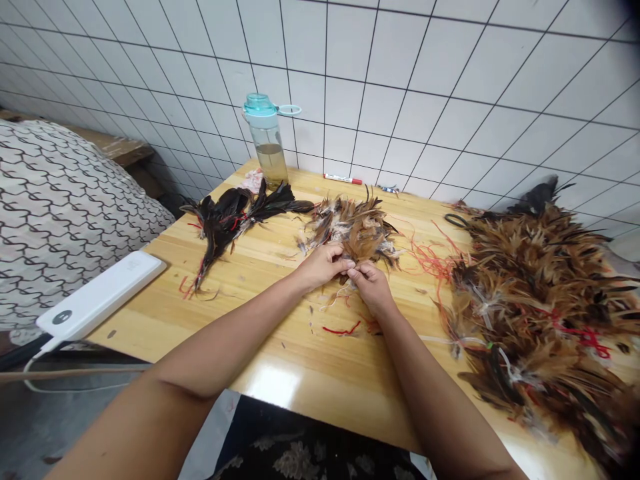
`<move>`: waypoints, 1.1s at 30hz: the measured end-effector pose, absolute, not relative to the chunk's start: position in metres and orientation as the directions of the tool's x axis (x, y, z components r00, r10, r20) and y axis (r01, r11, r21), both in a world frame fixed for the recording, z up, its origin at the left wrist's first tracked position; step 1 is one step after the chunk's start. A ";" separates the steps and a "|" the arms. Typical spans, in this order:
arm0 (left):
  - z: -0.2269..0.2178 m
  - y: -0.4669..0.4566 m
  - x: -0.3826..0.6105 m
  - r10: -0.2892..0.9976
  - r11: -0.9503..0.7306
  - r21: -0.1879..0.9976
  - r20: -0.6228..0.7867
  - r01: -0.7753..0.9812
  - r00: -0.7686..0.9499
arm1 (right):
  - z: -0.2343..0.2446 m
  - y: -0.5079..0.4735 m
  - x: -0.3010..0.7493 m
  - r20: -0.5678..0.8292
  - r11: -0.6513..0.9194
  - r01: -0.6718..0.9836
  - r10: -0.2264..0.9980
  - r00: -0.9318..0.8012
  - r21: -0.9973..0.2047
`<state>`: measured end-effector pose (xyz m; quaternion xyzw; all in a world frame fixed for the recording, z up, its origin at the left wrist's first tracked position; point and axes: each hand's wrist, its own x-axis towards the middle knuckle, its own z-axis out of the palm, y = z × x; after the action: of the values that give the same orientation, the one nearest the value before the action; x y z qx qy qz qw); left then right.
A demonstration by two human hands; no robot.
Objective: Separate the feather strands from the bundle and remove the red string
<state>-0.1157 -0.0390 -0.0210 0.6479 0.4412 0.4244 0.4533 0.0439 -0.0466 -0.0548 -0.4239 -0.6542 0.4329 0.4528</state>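
Observation:
Both my hands meet over the wooden table, fingertips pinched together at the base of a small bunch of brown feathers [363, 244]. My left hand [323, 267] is closed, with thumb and fingers at the quill ends. Close against it, my right hand [371, 285] is closed too, its fingertips at the same spot. A thin white string [331, 303] trails below the fingers. Behind the hands lies a loose pile of brown and grey feathers [335, 217]. A short red thread [343, 330] rests on the table nearer to me.
Black feather bundles [220, 220] lie at left and a big heap of brown feathers [545, 267] at right. Tangled red threads [433, 260] lie between. A water bottle [270, 150], a red marker [343, 179] and a white power bank [103, 297] stand or lie near the table's edges.

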 end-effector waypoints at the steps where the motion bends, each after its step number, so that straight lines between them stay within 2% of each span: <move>1: -0.021 -0.039 -0.115 0.954 -0.185 0.969 0.138 0.162 0.265 | -0.055 -0.046 0.044 0.223 0.267 0.168 0.944 -0.243 -0.949; 6: -0.021 -0.042 -0.113 0.939 -0.029 0.999 0.033 -0.017 0.344 | -0.054 -0.047 0.045 0.225 0.281 0.193 0.938 -0.265 -0.940; 9: -0.017 -0.044 -0.111 0.932 0.020 0.995 0.017 -0.100 0.361 | -0.053 -0.048 0.044 0.222 0.266 0.172 0.946 -0.237 -0.949; 15: -0.013 -0.048 -0.109 0.944 0.039 0.978 0.031 -0.204 0.328 | -0.046 -0.052 0.043 0.136 0.140 0.010 0.974 -0.179 -0.990; 20: -0.015 -0.049 -0.107 0.946 0.022 0.998 -0.002 -0.059 0.326 | -0.044 -0.052 0.041 0.046 0.011 -0.254 0.990 -0.132 -0.967; 23: -0.015 -0.050 -0.103 0.942 0.008 1.000 -0.011 0.011 0.335 | -0.043 -0.051 0.041 0.032 -0.015 -0.366 0.992 -0.122 -0.931; 28: -0.017 -0.050 -0.100 0.946 -0.030 0.999 0.022 0.022 0.324 | -0.041 -0.049 0.044 0.009 -0.056 -0.442 0.989 -0.144 -0.895; 33: -0.017 -0.051 -0.097 0.954 -0.026 0.999 0.032 -0.025 0.299 | -0.040 -0.051 0.042 0.018 -0.063 -0.446 0.984 -0.176 -0.893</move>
<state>-0.0967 -0.0513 -0.0166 0.5721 0.4059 0.4307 0.5677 0.0415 -0.0510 -0.0398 -0.3306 -0.4072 0.6499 0.5500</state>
